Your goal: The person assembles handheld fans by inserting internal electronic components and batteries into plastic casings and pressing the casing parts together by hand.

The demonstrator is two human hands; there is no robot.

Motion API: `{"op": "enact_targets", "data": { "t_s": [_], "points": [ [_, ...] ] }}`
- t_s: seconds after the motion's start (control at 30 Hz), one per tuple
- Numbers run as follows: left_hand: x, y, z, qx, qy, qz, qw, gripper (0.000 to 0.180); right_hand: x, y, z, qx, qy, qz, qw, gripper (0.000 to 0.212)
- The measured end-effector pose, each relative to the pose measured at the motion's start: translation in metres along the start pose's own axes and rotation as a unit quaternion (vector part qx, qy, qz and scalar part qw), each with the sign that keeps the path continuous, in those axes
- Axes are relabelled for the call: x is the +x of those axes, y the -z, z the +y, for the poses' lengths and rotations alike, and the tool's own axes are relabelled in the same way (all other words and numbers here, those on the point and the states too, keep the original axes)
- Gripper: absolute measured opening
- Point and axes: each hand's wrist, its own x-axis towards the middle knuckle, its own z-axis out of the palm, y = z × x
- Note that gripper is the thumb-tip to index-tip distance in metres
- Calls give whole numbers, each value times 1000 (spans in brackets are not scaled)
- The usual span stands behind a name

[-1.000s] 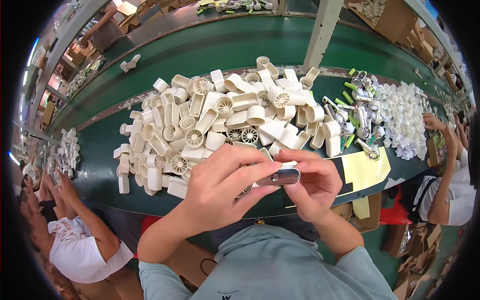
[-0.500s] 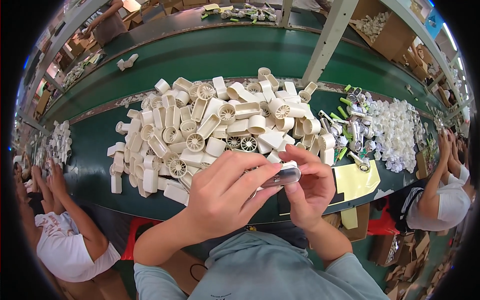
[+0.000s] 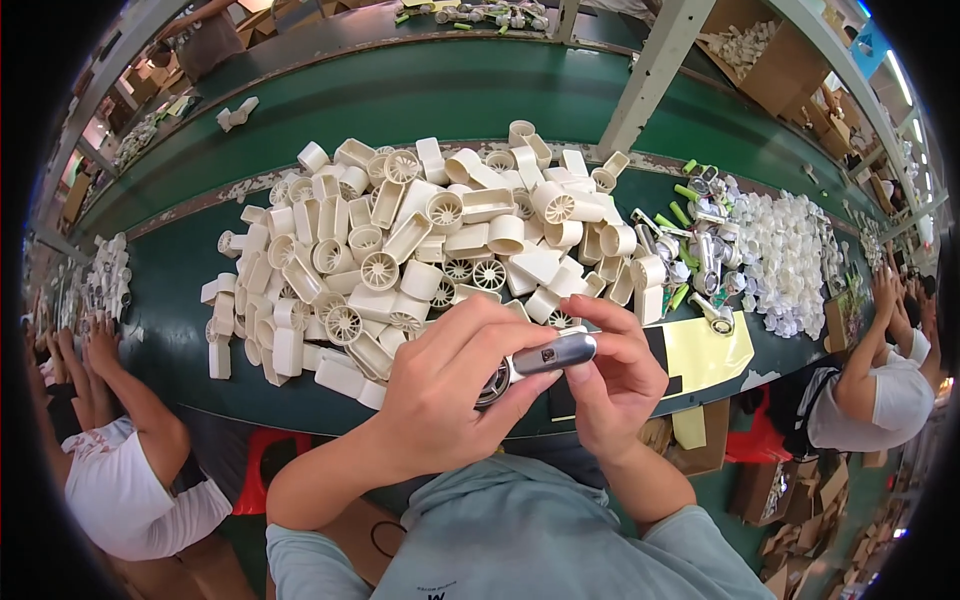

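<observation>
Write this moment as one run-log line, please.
Left hand: holding silver-and-white device | Right hand: touching device's rounded end | Table: cream plastic housings heaped, yellow sheet right

A handheld fan (image 3: 572, 349) with a white shell is resting between the left hand (image 3: 440, 380) and the right hand (image 3: 617, 385). Its glossy silver-grey panel (image 3: 553, 355), rounded at the right end, is facing the wearer and showing a small dark mark. The body is lying lengthwise, tilting slightly upward to the right. Its round, dark-centred head (image 3: 494, 384) is pointing left, partly hiding behind the left fingers.
</observation>
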Motion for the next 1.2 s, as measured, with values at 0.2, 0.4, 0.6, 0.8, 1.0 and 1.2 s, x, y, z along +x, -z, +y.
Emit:
{"op": "enact_targets", "data": {
  "t_s": [0.2, 0.4, 0.6, 0.8, 1.0, 1.2],
  "points": [
    [-6, -5, 1, 4, 44, 7, 999, 31, 3, 0, -4, -30, -14, 1, 999, 26],
    [-11, -12, -4, 43, -8, 30, 999, 31, 4, 3, -8, -17, -57, -49, 997, 25],
    [-13, -9, 1, 42, 27, 11, 999, 34, 5, 5, -15, -38, -71, -64, 995, 23],
    [-19, -15, -6, 84, -19, 20, 996, 35, 16, 13, -22, -14, -112, -114, 987, 22],
    [-19, -13, -9, 104, -36, 17, 994, 38, 23, 19, -24, 16, -170, -155, 973, 25],
    [-20, -13, -9, 107, -31, 16, 994, 41, 30, 21, -24, 5, -195, -169, 966, 28]
  ]
}}
